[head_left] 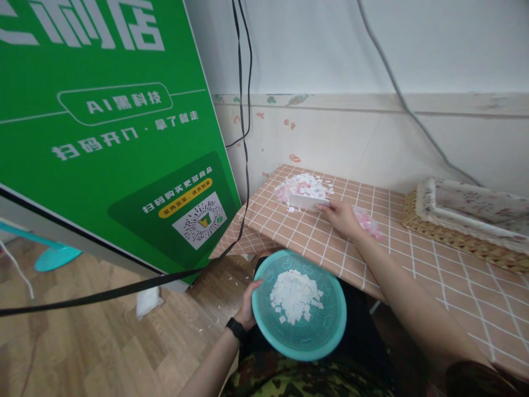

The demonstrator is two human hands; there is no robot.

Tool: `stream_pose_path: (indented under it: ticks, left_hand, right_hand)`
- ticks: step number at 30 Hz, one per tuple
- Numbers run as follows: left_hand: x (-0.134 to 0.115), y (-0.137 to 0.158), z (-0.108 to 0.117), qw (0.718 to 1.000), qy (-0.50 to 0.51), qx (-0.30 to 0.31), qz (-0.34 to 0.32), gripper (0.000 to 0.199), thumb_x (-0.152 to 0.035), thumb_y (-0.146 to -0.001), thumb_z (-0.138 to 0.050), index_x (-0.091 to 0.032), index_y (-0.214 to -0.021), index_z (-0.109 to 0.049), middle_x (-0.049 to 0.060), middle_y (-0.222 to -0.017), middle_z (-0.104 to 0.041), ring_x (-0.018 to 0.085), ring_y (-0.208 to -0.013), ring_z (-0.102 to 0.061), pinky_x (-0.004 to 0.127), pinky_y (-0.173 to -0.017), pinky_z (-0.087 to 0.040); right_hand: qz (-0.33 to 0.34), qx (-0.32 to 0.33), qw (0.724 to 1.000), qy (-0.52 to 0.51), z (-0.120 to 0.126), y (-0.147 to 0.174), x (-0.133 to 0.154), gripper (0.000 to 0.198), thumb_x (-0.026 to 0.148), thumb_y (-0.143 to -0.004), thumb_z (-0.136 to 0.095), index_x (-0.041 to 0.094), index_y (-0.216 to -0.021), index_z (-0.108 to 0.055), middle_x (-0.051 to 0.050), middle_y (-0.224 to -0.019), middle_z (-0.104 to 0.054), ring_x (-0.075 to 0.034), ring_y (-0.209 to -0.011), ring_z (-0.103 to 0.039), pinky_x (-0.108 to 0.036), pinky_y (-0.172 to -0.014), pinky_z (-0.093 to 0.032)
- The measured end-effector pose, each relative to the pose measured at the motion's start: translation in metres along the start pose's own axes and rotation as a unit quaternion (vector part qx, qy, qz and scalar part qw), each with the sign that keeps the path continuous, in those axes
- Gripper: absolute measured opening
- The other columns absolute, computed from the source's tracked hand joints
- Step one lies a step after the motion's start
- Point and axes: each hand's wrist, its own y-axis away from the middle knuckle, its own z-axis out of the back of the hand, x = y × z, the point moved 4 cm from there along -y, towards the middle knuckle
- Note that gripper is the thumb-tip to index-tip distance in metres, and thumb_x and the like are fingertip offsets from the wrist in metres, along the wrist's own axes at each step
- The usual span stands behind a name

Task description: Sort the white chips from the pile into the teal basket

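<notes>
My left hand (pixel 248 304) grips the rim of a teal plastic colander (pixel 330 331), which sits low in front of my body, just below the table edge. White paper scraps (pixel 294 295) lie heaped inside it. Over the table, my right hand (pixel 339 214) is closed on the right end of a flat white strip, like a piece of card (pixel 308 202). The strip stands on edge against the near side of a pile of white and pink scraps (pixel 303 184). A smaller group of pink scraps (pixel 367 222) lies beyond my right wrist, partly hidden by the arm.
A cloth-lined wicker basket (pixel 413 212) stands on the checked tablecloth (pixel 417 253) at right. A tall green panel (pixel 124 182) rises at left, with a black strap (pixel 231 248) hanging across it. Some white bits and a white bag (pixel 149 300) lie on the wooden floor.
</notes>
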Motion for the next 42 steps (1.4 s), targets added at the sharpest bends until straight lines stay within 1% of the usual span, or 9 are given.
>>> stream_pose_path:
  ticks: [6,9,14,19,24,28,34,40,42]
  left_hand:
    - [-0.001,0.002,-0.003,1.000,-0.004,0.002,0.003,0.027,-0.038,-0.074,-0.061,-0.012,-0.079,-0.067,0.006,-0.067,-0.071,0.018,-0.059,-0.062,0.030,-0.061,-0.049]
    - [0.000,0.001,-0.002,1.000,0.000,0.004,0.002,0.027,-0.038,-0.074,-0.060,-0.012,-0.080,-0.067,0.006,-0.068,-0.070,0.018,-0.059,-0.062,0.030,-0.062,-0.049]
    - [-0.001,0.001,-0.002,1.000,-0.005,-0.001,-0.002,0.028,-0.037,-0.075,-0.058,-0.012,-0.080,-0.067,0.006,-0.068,-0.070,0.018,-0.059,-0.062,0.031,-0.063,-0.049]
    - [-0.003,0.004,-0.006,1.000,0.001,-0.009,0.005,0.026,-0.035,-0.074,-0.059,-0.011,-0.081,-0.067,0.007,-0.069,-0.071,0.019,-0.061,-0.063,0.032,-0.066,-0.049]
    - [-0.003,0.003,-0.006,1.000,-0.003,-0.004,0.010,0.028,-0.036,-0.074,-0.059,-0.011,-0.080,-0.068,0.009,-0.069,-0.071,0.020,-0.060,-0.063,0.033,-0.064,-0.048]
    - [-0.002,0.002,-0.002,1.000,0.000,-0.008,0.004,0.026,-0.036,-0.074,-0.060,-0.012,-0.077,-0.067,0.006,-0.066,-0.070,0.018,-0.057,-0.061,0.030,-0.062,-0.048]
    - [-0.002,0.003,-0.004,1.000,-0.002,-0.009,0.002,0.027,-0.037,-0.075,-0.059,-0.012,-0.080,-0.068,0.007,-0.068,-0.071,0.018,-0.059,-0.062,0.030,-0.063,-0.048]
    - [-0.003,0.006,-0.008,1.000,0.000,-0.015,0.014,0.025,-0.035,-0.075,-0.059,-0.012,-0.078,-0.067,0.006,-0.065,-0.070,0.018,-0.057,-0.062,0.031,-0.062,-0.049]
    - [-0.004,0.007,-0.009,1.000,0.004,-0.014,0.010,0.024,-0.035,-0.075,-0.058,-0.013,-0.076,-0.067,0.006,-0.065,-0.071,0.018,-0.057,-0.062,0.031,-0.062,-0.049]
  right_hand:
    - [0.007,0.000,1.000,-0.004,0.000,0.001,0.000,0.039,0.050,-0.084,-0.045,0.018,-0.063,-0.054,0.000,-0.058,-0.051,-0.014,-0.056,-0.044,-0.027,-0.055,-0.031]
    - [-0.006,0.002,1.000,-0.009,0.002,0.001,0.001,0.040,0.051,-0.084,-0.045,0.017,-0.063,-0.053,0.000,-0.057,-0.050,-0.013,-0.054,-0.041,-0.026,-0.052,-0.029]
    - [-0.016,0.028,0.999,-0.010,0.002,0.001,0.000,0.042,0.054,-0.082,-0.047,0.017,-0.060,-0.050,0.000,-0.057,-0.049,-0.012,-0.054,-0.039,-0.025,-0.051,-0.028]
    - [-0.049,0.007,0.999,-0.012,0.007,0.001,-0.006,0.043,0.056,-0.080,-0.048,0.017,-0.062,-0.054,0.001,-0.055,-0.046,-0.011,-0.052,-0.038,-0.025,-0.049,-0.026]
    - [-0.049,0.017,0.998,-0.020,0.010,0.002,-0.007,0.045,0.057,-0.077,-0.051,0.017,-0.056,-0.049,0.002,-0.052,-0.041,-0.010,-0.049,-0.033,-0.025,-0.047,-0.025]
    - [-0.065,0.006,0.998,-0.022,0.013,0.002,-0.008,0.044,0.057,-0.077,-0.050,0.016,-0.061,-0.054,0.001,-0.054,-0.045,-0.011,-0.051,-0.036,-0.025,-0.048,-0.026]
    - [-0.090,0.008,0.996,-0.022,0.018,0.002,-0.008,0.044,0.056,-0.074,-0.054,0.017,-0.053,-0.049,0.003,-0.049,-0.037,-0.009,-0.047,-0.030,-0.025,-0.045,-0.022]
    - [-0.090,0.019,0.995,-0.045,0.018,0.004,-0.006,0.043,0.054,-0.073,-0.057,0.016,-0.053,-0.050,0.003,-0.051,-0.037,-0.008,-0.048,-0.029,-0.025,-0.046,-0.022]
    - [-0.093,0.022,0.994,-0.055,0.017,0.005,-0.005,0.043,0.054,-0.073,-0.057,0.015,-0.056,-0.053,0.002,-0.051,-0.040,-0.009,-0.048,-0.030,-0.025,-0.046,-0.021]
